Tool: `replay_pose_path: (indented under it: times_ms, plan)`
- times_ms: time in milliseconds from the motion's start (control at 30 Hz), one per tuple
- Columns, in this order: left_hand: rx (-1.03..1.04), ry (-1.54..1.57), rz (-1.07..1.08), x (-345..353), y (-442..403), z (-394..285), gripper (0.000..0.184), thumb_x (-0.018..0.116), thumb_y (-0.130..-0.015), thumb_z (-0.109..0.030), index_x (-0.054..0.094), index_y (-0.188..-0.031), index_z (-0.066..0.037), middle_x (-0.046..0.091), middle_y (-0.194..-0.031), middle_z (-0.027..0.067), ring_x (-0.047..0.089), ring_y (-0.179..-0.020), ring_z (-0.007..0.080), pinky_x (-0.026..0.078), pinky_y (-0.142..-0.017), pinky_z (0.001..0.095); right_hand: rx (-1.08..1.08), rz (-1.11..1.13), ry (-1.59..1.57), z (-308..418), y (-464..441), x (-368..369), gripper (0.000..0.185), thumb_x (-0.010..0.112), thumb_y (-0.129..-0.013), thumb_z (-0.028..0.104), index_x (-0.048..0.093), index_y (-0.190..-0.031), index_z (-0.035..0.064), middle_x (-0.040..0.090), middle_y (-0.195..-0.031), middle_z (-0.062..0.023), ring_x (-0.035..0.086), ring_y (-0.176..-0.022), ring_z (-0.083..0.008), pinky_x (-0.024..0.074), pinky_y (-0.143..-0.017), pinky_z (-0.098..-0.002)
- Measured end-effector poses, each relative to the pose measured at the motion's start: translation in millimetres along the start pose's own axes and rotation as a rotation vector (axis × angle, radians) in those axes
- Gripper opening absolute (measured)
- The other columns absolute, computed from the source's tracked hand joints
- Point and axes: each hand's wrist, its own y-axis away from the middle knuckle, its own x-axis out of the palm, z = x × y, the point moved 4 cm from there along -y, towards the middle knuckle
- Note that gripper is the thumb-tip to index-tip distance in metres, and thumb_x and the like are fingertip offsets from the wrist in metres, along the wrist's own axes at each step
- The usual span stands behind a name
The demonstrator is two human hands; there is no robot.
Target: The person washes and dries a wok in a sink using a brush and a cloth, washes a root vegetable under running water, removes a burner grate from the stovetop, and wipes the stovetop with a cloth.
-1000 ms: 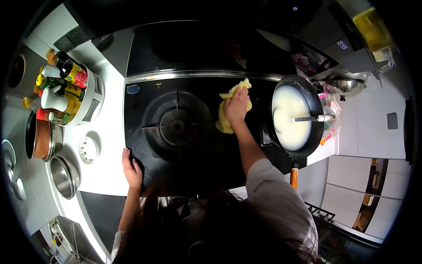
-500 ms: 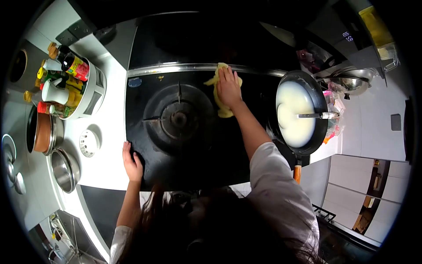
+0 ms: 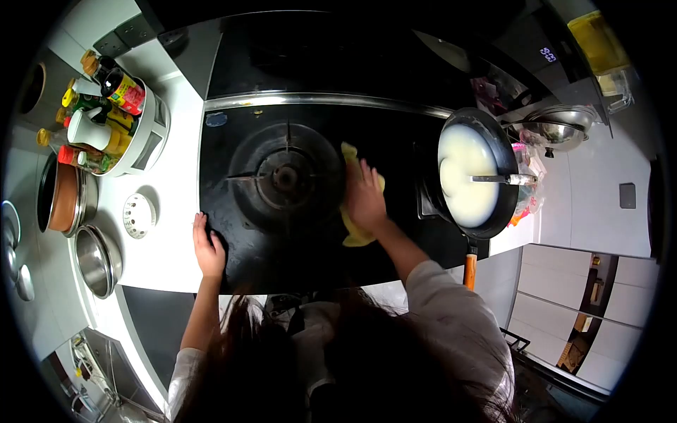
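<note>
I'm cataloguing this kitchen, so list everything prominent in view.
Crumpled fabric cloth: one, yellow, stovetop.
Flat shiny stovetop: one, black, centre.
Uncovered round burner: one, black, stovetop left.
Round metal pan: one, black, right.
Opaque liquid: one, off-white, in pan.
Round perforated cup: one, white, left.
Curved openwork rack: one, white, left.
Capped bottles: several, multicoloured, in rack.
Nested steel bowls: two visible, silver, left.
Left hand: one, bare, stovetop edge.
Right hand: one, bare, on cloth.

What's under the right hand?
A yellow cloth on the black cooktop. Parts of it stick out past the right hand; the part beneath the palm, and the cooktop under the cloth, are covered.
</note>
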Motion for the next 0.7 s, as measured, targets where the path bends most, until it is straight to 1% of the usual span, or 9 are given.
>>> replay_pose_path:
  times_ms: [33, 67, 133, 233, 333, 433, 533, 633, 700]
  plan:
    - [-0.009, 0.013, -0.002, 0.7, 1.3, 0.3, 0.039, 0.044, -0.086, 0.001, 0.048, -0.124, 0.005, 0.046, -0.135, 0.0225, 0.041, -0.128, 0.0388, 0.030, -0.109, 0.0417, -0.074, -0.117, 0.062, -13.1, -17.6, 1.0, 0.063, 0.048, -0.088, 0.018, 0.027, -0.145, 0.0007, 0.028, -0.151, -0.0151, 0.018, -0.142, -0.0354, 0.0132, -0.115, -0.0485]
    - [-0.019, 0.022, -0.005, 1.8, 3.2, 0.2, 0.039, 0.044, -0.086, 0.001, 0.048, -0.124, 0.005, 0.046, -0.135, 0.0224, 0.041, -0.128, 0.0387, 0.030, -0.109, 0.0416, 0.046, -0.123, -0.062, -28.6, -46.0, -4.0, 0.059, 0.045, -0.091, 0.020, 0.028, -0.145, 0.0028, 0.029, -0.150, -0.0136, 0.019, -0.141, -0.0357, 0.0143, -0.115, -0.0485]
    - [-0.003, 0.012, -0.003, 1.3, 1.5, 1.7, 0.039, 0.043, -0.086, 0.001, 0.048, -0.125, 0.005, 0.046, -0.135, 0.0223, 0.040, -0.129, 0.0383, 0.031, -0.109, 0.0412, 0.121, -0.178, -0.010, -60.1, -109.3, 7.0, 0.054, 0.041, -0.096, 0.023, 0.029, -0.145, 0.0031, 0.029, -0.151, -0.0120, 0.018, -0.141, -0.0353, 0.0148, -0.115, -0.0470]
    - [-0.007, -0.010, 0.016, 0.4, 1.0, 3.0, 0.039, 0.043, -0.086, 0.001, 0.047, -0.125, 0.005, 0.046, -0.135, 0.0224, 0.041, -0.128, 0.0382, 0.031, -0.108, 0.0412, 0.149, -0.241, -0.053, -62.1, -137.1, 10.4, 0.053, 0.043, -0.095, 0.022, 0.031, -0.143, 0.0018, 0.028, -0.150, -0.0130, 0.019, -0.141, -0.0351, 0.0169, -0.115, -0.0460]
    - [0.016, -0.012, -0.002, 2.4, 3.8, 3.1, 0.038, 0.043, -0.086, 0.002, 0.048, -0.124, 0.005, 0.047, -0.133, 0.0221, 0.042, -0.128, 0.0382, 0.032, -0.108, 0.0412, 0.081, -0.199, -0.094, -41.6, -90.1, 1.9, 0.055, 0.046, -0.094, 0.018, 0.031, -0.143, 0.0012, 0.028, -0.150, -0.0134, 0.018, -0.142, -0.0350, 0.0168, -0.115, -0.0457]
    - [0.036, -0.007, -0.012, 1.7, 2.6, 5.5, 0.037, 0.043, -0.087, 0.001, 0.049, -0.124, 0.004, 0.048, -0.133, 0.0219, 0.042, -0.127, 0.0381, 0.033, -0.107, 0.0413, 0.082, -0.118, -0.150, -1.7, 0.5, -11.7, 0.058, 0.047, -0.091, 0.013, 0.029, -0.144, 0.0001, 0.027, -0.150, -0.0161, 0.017, -0.141, -0.0379, 0.0172, -0.114, -0.0488]
    - [0.025, 0.001, -0.018, 1.2, 2.1, 6.8, 0.037, 0.043, -0.087, 0.000, 0.049, -0.124, 0.004, 0.048, -0.133, 0.0221, 0.042, -0.127, 0.0382, 0.033, -0.107, 0.0412, 0.054, 0.014, -0.099, 34.8, 97.7, 4.1, 0.058, 0.045, -0.092, 0.020, 0.030, -0.143, -0.0015, 0.023, -0.152, -0.0174, 0.016, -0.140, -0.0414, 0.0145, -0.113, -0.0520]
    - [0.022, 0.012, -0.017, 2.5, 0.4, 5.2, 0.037, 0.044, -0.088, -0.001, 0.049, -0.124, 0.004, 0.048, -0.133, 0.0222, 0.042, -0.127, 0.0382, 0.033, -0.107, 0.0412, -0.009, 0.049, -0.118, 38.6, 115.3, -4.0, 0.058, 0.045, -0.091, 0.021, 0.030, -0.143, -0.0010, 0.022, -0.153, -0.0158, 0.015, -0.141, -0.0417, 0.0125, -0.113, -0.0527]
    - [0.036, 0.008, -0.018, 0.8, -0.2, 6.9, 0.036, 0.044, -0.089, -0.002, 0.049, -0.124, 0.004, 0.048, -0.133, 0.0222, 0.042, -0.127, 0.0382, 0.033, -0.107, 0.0411, 0.037, -0.001, -0.101, 30.2, 92.4, -8.4, 0.056, 0.046, -0.090, 0.019, 0.034, -0.142, -0.0007, 0.024, -0.152, -0.0142, 0.016, -0.141, -0.0402, 0.0135, -0.113, -0.0524]
